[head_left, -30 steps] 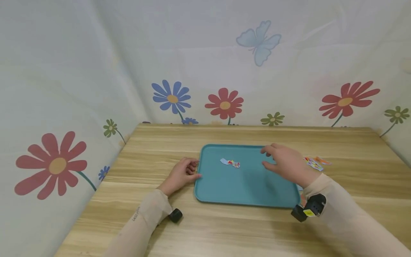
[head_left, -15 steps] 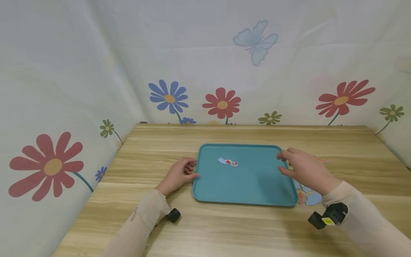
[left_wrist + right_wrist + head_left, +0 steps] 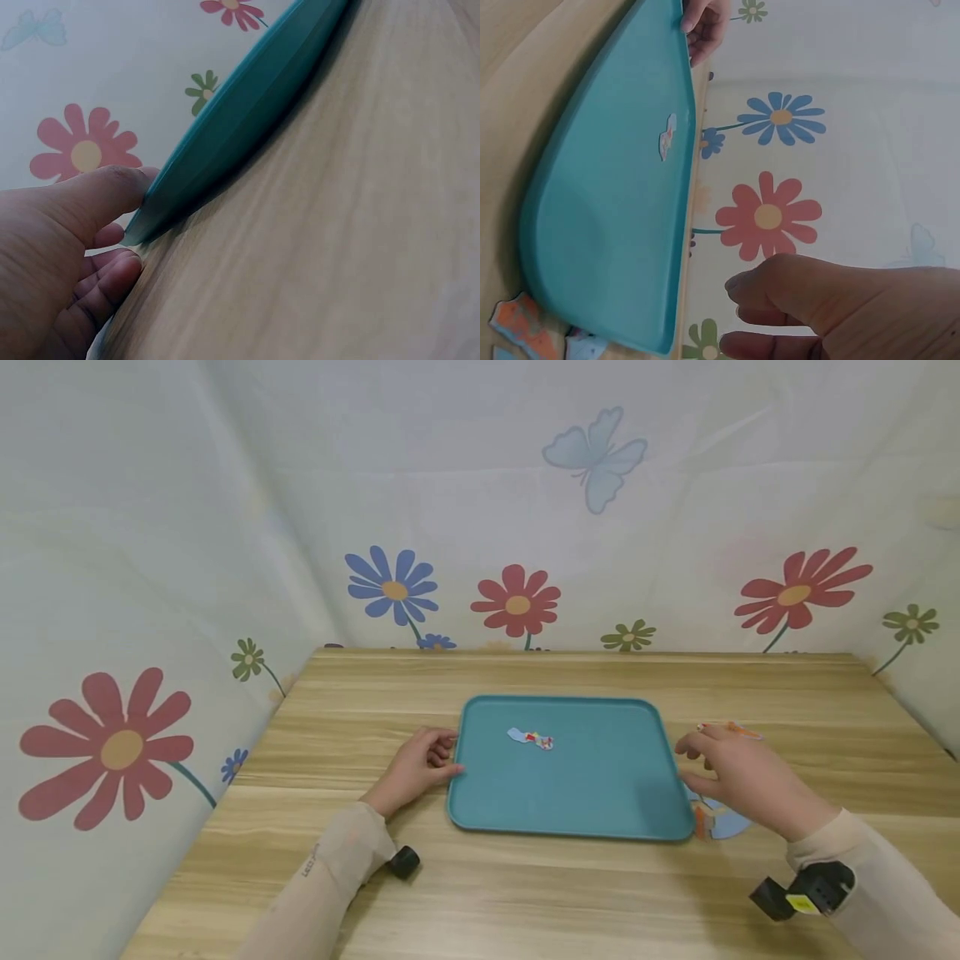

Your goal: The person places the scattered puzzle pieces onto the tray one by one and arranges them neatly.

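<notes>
A teal tray (image 3: 592, 793) lies on the wooden table. On its upper left part sits a small, irregular light-blue strip of puzzle (image 3: 517, 735) with red and yellow print. My left hand (image 3: 412, 770) holds the tray's left edge; in the left wrist view the thumb (image 3: 112, 191) rests against the rim and the other fingers curl beside it. Just past the tray's right edge hovers my right hand (image 3: 753, 781), fingers loosely bent and apart, holding nothing. Beneath and around it lie puzzle pieces (image 3: 727, 824), orange and light blue, partly hidden by the hand.
More orange-patterned pieces (image 3: 742, 732) show behind the right hand. An orange piece (image 3: 526, 326) lies by the tray's corner in the right wrist view. A white cloth (image 3: 465, 485) printed with flowers and a butterfly hangs behind the wooden table (image 3: 570, 893) and at its left.
My right hand has moved right and slightly down, from over the tray to beyond its right edge. The left hand keeps its place at the tray.
</notes>
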Motion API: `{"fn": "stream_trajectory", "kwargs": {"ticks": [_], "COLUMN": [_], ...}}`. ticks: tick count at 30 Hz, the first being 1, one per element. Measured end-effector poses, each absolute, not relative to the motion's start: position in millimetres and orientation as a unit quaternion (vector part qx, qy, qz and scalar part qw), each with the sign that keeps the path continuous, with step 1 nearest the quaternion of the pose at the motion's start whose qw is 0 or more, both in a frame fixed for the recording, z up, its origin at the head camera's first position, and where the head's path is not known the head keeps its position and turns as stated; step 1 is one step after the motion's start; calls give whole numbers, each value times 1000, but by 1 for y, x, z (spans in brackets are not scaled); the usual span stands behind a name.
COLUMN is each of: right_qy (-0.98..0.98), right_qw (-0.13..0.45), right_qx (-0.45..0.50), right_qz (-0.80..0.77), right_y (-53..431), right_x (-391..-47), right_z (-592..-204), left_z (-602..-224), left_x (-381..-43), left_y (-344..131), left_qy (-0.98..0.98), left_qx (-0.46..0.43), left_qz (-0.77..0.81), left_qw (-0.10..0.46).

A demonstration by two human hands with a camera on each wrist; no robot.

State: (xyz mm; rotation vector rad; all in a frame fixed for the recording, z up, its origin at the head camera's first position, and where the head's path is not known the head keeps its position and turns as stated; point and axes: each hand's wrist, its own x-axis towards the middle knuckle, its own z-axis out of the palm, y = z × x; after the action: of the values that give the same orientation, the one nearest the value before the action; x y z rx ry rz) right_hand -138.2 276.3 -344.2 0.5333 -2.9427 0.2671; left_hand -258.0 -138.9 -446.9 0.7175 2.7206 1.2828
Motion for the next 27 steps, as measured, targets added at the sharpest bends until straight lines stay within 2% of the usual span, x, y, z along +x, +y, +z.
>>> {"fn": "stream_trajectory", "kwargs": {"ticks": [9,20,24,27], "right_qy": [-981,-974,-979,-980], "right_qw": [27,56,35,44], "right_qx": [163,190,171,166], "right_qz": [100,109,109,105], "right_y": [290,298,298,299], "right_x": [-127,-119,-116,-114], "right_z": [-360,-383,-389,-394], "left_z": [-444,-443,-443,-445], "left_x": [-257,-257,-257,-257], "left_y": [-140,-139,-139,-139], "left_qy": [879,882,881,880], "left_qx": [236,227,230,231], "left_qz": [414,411,411,413], "left_qw": [25,31,32,30]}}
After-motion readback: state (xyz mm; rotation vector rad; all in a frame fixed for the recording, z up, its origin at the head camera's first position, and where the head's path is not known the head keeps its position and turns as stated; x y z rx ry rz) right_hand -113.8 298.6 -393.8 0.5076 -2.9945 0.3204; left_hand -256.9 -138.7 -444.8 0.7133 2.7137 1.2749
